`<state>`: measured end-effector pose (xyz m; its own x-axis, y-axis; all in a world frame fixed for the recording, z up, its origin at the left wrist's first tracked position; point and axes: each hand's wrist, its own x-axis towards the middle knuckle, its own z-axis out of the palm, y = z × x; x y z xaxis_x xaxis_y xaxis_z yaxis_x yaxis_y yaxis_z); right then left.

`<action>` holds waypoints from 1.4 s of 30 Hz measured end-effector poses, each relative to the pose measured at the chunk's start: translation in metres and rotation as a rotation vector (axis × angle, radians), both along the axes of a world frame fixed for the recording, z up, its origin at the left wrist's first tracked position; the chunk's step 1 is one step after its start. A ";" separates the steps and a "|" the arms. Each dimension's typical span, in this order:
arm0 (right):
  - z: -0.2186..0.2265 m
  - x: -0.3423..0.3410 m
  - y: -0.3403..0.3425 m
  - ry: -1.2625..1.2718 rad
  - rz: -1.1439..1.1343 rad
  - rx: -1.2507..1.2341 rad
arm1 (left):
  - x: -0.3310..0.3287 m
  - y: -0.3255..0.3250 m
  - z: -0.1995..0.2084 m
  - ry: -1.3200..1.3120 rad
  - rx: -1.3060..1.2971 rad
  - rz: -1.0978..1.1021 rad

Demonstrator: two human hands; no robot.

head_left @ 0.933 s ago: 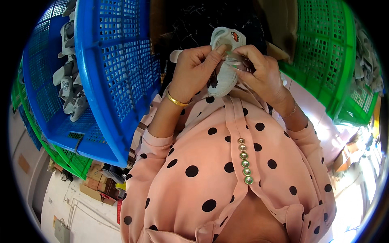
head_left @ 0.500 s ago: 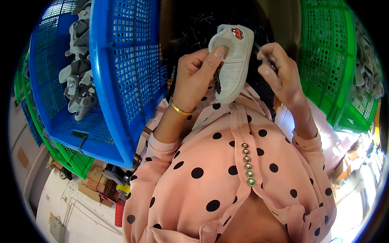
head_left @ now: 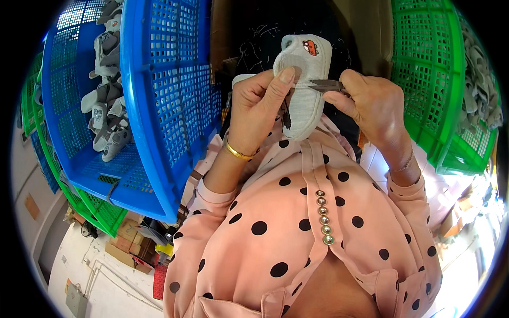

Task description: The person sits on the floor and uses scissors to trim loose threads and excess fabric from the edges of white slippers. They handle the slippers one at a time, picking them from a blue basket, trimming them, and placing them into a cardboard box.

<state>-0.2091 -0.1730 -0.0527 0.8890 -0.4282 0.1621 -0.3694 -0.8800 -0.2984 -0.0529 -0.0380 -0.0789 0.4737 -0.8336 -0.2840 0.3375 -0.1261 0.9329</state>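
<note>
At your far left, green crates (head_left: 95, 212) stand beyond a large blue basket (head_left: 131, 79), whose mesh wall bends up close by your left arm. Inside that basket lies a heap of grey and white shoes (head_left: 108, 130), tumbled over one another.

Your left hand (head_left: 257, 103), with a gold bracelet (head_left: 238, 151) on its wrist, has its fingers clamped on a pale grey shoe (head_left: 308, 108) — the thumb lies over the edge of the opening, the other fingers curl out of clear sight. Past that hand's knuckles a pale rounded edge shows; you cannot tell what it belongs to.

The shoe is up in front of your chest, above a dark surface (head_left: 260, 26) strewn with loose white threads. Its end with the orange-red emblem (head_left: 309, 47) points away from you, and its other end comes down near your polka-dot shirt (head_left: 254, 193).

From the right, a dark pointed tool (head_left: 326, 86) reaches over the middle of the shoe; whether its tip touches is hard to tell. Your right hand (head_left: 375, 106) has thumb and fingers closed around the tool's other end.

Farther right stands a green basket (head_left: 424, 69) — beyond its near wall, more greyish pieces (head_left: 480, 98) are piled.
</note>
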 end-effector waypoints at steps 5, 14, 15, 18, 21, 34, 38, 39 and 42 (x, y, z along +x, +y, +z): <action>0.001 0.001 -0.002 -0.017 0.039 -0.085 | -0.002 -0.001 -0.002 0.044 0.014 0.009; 0.001 -0.007 -0.012 -0.154 -0.199 0.878 | -0.001 -0.002 0.002 -0.045 0.033 0.010; 0.001 -0.006 -0.010 -0.172 -0.207 0.820 | 0.001 -0.002 0.002 -0.042 0.035 -0.004; 0.011 0.006 0.004 -0.087 -0.267 0.736 | 0.002 -0.002 0.003 -0.023 0.030 -0.024; 0.002 0.016 0.012 -0.125 -0.342 0.623 | -0.006 -0.004 0.006 0.003 -0.009 -0.001; -0.028 0.010 0.032 -0.426 -0.425 1.412 | -0.020 -0.017 -0.005 -0.223 -0.087 -0.060; -0.036 0.009 0.028 -0.548 -0.474 1.122 | -0.008 -0.019 0.009 0.073 -0.014 -0.142; -0.031 0.009 0.022 -0.624 -0.532 1.312 | 0.004 -0.012 -0.010 0.139 -0.294 -0.035; -0.030 -0.002 -0.003 -0.806 -0.482 1.785 | 0.035 -0.003 0.019 0.070 -0.302 0.335</action>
<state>-0.2113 -0.1760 -0.0825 0.6303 -0.6619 -0.4058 0.1988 0.6429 -0.7397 -0.0178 -0.0413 -0.0594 0.7197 -0.6881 -0.0925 0.3769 0.2754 0.8844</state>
